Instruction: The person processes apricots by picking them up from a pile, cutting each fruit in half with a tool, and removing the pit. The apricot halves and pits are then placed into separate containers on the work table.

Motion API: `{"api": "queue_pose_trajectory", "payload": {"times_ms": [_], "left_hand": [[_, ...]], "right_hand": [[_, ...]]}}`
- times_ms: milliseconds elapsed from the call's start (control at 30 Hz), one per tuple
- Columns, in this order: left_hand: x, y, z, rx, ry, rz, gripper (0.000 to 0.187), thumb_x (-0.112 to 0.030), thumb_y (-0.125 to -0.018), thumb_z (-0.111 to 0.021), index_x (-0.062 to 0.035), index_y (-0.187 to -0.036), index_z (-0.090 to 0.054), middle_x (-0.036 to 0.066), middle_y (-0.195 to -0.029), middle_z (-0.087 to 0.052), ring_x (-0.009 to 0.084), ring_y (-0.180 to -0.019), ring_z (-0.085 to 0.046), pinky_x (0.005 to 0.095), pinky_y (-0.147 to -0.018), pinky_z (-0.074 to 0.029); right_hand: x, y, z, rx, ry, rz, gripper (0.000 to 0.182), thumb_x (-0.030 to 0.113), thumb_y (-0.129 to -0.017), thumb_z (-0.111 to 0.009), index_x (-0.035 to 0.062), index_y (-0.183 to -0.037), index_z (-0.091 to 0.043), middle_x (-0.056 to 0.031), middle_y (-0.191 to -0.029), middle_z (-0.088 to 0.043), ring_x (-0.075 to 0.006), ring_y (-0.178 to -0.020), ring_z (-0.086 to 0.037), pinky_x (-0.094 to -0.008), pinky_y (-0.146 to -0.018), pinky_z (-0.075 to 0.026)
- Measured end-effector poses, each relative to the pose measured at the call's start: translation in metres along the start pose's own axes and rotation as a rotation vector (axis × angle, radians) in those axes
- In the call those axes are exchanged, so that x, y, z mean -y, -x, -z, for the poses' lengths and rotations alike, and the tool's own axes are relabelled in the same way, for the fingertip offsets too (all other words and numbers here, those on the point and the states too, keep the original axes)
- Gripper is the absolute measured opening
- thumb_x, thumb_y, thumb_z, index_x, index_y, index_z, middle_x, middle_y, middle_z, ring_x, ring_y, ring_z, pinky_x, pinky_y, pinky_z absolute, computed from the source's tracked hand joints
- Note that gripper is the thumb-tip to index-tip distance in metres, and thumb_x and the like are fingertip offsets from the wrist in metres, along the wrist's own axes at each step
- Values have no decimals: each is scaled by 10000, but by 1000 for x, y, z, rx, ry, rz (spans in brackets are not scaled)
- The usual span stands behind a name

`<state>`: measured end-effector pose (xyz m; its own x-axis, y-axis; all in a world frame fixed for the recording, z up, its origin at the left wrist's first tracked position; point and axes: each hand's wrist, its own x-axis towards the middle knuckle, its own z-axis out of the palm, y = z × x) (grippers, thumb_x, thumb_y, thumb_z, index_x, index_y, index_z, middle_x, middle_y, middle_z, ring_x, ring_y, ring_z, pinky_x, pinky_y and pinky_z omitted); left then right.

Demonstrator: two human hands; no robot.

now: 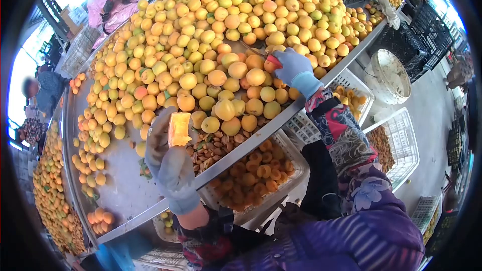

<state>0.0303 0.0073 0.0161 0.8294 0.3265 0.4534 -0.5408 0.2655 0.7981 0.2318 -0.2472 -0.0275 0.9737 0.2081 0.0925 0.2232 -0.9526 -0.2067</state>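
Observation:
My left hand [173, 158], in a grey-white glove, is closed around a cut apricot [179, 129] whose wet orange flesh faces up. It is raised over the metal table's near edge, beside a heap of brown apricot pits [216, 150]. My right hand [295, 68], in a pale blue glove, reaches over the pile of whole apricots [201, 35]. Its fingers grip a red-handled knife [272, 63]; a thin blade seems to extend leftward above the fruit, partly hard to make out.
Below the metal rim [271, 131], a white crate [296, 163] holds halved apricots [251, 175]. Further right are a crate of pits [381, 148], a dirty white bucket [391, 78] and black crates [427, 35]. A person in pink [113, 0] is across the table.

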Motion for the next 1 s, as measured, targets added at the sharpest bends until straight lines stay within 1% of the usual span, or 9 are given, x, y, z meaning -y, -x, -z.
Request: {"api": "queue_pose_trajectory", "payload": {"times_ms": [133, 200, 233, 367, 500, 767, 867, 933, 1000], "left_hand": [[3, -2, 1, -53, -19, 29, 578, -178, -790, -625, 103, -1268, -461, 169, -1182, -579, 197, -882, -612, 301, -765, -497], [4, -4, 3, -17, -13, 52, 579, -180, -793, -632, 97, -1272, -460, 170, -1204, -567, 211, -922, -616, 309, -763, -501], [6, -5, 2, -17, -9, 47, 579, -180, -793, -632, 97, -1272, -460, 170, -1204, -567, 211, -922, -616, 309, -763, -501], [8, -4, -2, -45, 86, 19, 590, -194, -802, -648, 101, -1273, -453, 173, -1230, -551, 224, -997, -612, 321, -783, -515], [10, -2, -6, -12, 196, 52, 616, -179, -794, -668, 114, -1286, -438, 175, -1220, -563, 227, -1007, -617, 327, -800, -531], [9, 3, -12, 133, 319, 149, 661, -211, -766, -711, 117, -1279, -455, 178, -1124, -616, 252, -930, -649, 334, -783, -546], [-19, 20, -31, 47, 256, 373, 603, -275, -811, -678, 117, -1230, -493, 240, -1107, -612, 307, -879, -667, 366, -767, -571], [-12, 26, -39, 395, 591, 322, 586, -260, -820, -678, 120, -1227, -496, 284, -1105, -602, 348, -866, -663, 368, -726, -565], [4, 24, -56, 745, 836, 265, 572, -416, -734, -713, 38, -1034, -538, 112, -715, -625, 224, -606, -605, 371, -625, -500]], "right_hand": [[-6, 2, -4, -123, -100, 90, 372, 236, -791, -648, 111, -1134, -575, -114, -950, -617, -272, -819, -645, -378, -708, -525], [-5, 9, 4, 44, -1304, -107, 333, 236, -827, -651, 27, -1075, -571, -79, -723, -586, -178, -594, -587, -292, -562, -483], [1, 18, 13, 72, -1408, -81, 302, 265, -877, -612, -3, -1008, -568, -54, -661, -569, -104, -478, -471, -243, -467, -397], [23, 37, 10, 267, -2010, -84, 377, 378, -951, -481, 16, -960, -584, -73, -683, -606, -120, -444, -418, -255, -428, -333], [28, 51, -3, 465, -2129, 181, 427, 416, -977, -417, 30, -948, -598, -97, -749, -658, -117, -459, -418, -251, -433, -325], [50, 57, -6, 376, -1978, -28, 389, 389, -972, -431, 34, -960, -590, -89, -781, -662, -105, -490, -440, -252, -452, -378], [53, 58, -8, 338, -1930, -7, 396, 390, -985, -404, 42, -1041, -585, -86, -805, -666, -89, -470, -402, -235, -433, -321], [51, 57, -6, 365, -1841, -62, 416, 408, -958, -447, 27, -947, -616, -76, -739, -652, -99, -490, -445, -243, -447, -374], [52, 58, -9, 356, -1742, 3, 404, 427, -967, -421, 65, -1046, -583, -79, -827, -672, -85, -487, -427, -223, -442, -348]]}}
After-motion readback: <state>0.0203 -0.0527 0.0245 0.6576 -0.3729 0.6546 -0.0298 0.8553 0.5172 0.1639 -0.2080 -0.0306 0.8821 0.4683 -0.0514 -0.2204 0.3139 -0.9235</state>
